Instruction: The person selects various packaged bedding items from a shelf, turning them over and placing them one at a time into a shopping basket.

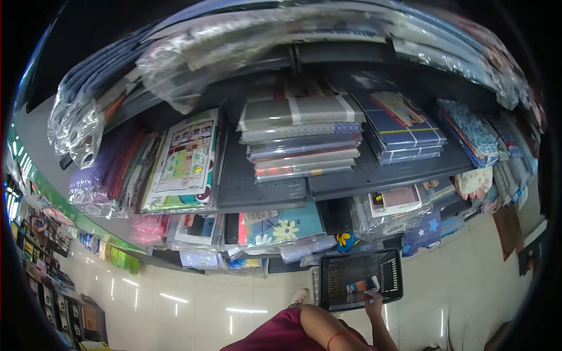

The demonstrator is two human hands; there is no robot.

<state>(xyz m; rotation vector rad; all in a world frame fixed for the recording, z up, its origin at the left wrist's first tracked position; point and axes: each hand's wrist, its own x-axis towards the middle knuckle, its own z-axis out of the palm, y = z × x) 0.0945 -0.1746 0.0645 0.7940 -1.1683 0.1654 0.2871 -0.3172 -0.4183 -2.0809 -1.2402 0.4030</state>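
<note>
At the bottom of the head view, my right hand (pixel 373 300) is closed at the near side of a black shopping basket (pixel 396 275), with its fingers wrapped round what looks like the basket's thin handle. Inside the basket lies a small flat item (pixel 364 285) with blue, white and orange parts, partly behind the fingers. My left arm (pixel 322 325), with a red cord on it, bends across my maroon clothing. The left hand itself is hidden or beyond the lower edge.
Shelves (pixel 263 203) ahead hold a stack of wrapped, folded textiles (pixel 301 111), blue packs (pixel 404 128) and a flat printed pack (pixel 184 158). Large plastic-wrapped bundles (pixel 193 52) lie above. A shoe (pixel 300 296) shows on the tiled floor (pixel 205 292). More shelving (pixel 58 304) stands left.
</note>
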